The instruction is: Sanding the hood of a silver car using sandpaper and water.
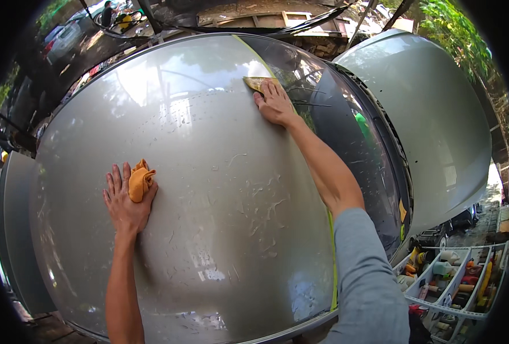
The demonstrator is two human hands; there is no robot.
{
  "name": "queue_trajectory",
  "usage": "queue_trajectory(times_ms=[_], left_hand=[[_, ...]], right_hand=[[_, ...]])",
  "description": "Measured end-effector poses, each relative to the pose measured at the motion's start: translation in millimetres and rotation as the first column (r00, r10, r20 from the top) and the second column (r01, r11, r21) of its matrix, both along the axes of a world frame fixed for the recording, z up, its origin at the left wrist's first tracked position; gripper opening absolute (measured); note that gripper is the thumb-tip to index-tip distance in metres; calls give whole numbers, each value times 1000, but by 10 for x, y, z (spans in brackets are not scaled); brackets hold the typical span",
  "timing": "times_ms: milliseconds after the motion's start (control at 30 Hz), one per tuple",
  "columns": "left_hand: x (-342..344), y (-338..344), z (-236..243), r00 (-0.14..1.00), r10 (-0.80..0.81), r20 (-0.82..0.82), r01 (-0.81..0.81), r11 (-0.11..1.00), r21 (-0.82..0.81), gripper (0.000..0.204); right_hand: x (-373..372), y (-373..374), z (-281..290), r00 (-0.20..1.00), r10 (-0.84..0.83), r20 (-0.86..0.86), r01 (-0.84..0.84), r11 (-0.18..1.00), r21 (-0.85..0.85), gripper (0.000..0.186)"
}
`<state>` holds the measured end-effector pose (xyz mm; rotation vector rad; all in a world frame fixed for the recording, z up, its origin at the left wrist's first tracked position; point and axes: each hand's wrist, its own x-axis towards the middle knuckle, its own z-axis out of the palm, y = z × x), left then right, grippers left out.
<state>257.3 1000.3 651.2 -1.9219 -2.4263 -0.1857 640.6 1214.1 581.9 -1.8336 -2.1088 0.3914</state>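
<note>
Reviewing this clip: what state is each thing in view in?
Roof: wet, with drops and streaks.
Cloth: crumpled, between thumb and forefinger of left hand.
Yellow sheet: partly covered by right hand.
Tape: stuck along the roof's front edge.
Hood: appears raised.
Rack: loaded with mixed items.

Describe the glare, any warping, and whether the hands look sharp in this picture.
Head view: white glare and sky reflections on the upper part of the silver car roof; head view: fisheye bowing of the roof's edges, with black corners; head view: left hand and right hand look fairly sharp, without obvious motion blur.
</note>
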Motion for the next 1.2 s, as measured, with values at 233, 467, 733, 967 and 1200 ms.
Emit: queue_trajectory(times_ms=[233, 467, 733, 967, 1200], left_hand=[[-96, -49, -19, 1000, -19, -16, 19, 1000, 21, 89], [-187, -167, 126, 998, 27, -56, -24, 999, 46, 89], [-25, -70, 25, 1000, 5, 1, -5, 1000, 11, 91], [-76, -141, 159, 1000, 29, -10, -28, 999, 29, 94], [-114, -161, 50, 999, 27, 31, -27, 1000, 5, 95]], right_hand=[[13, 7, -23, 986, 106, 128, -114, 992, 52, 70], [199, -1921, 5, 947, 314, 61, -320, 925, 204, 66], [-178, -597, 52, 997, 58, 48, -63, 992, 109, 63], [-544, -1500, 244, 897, 414, 152, -436, 887, 153, 61], [-626, -1536, 51, 929, 329, 170, -356, 918, 174, 64]])
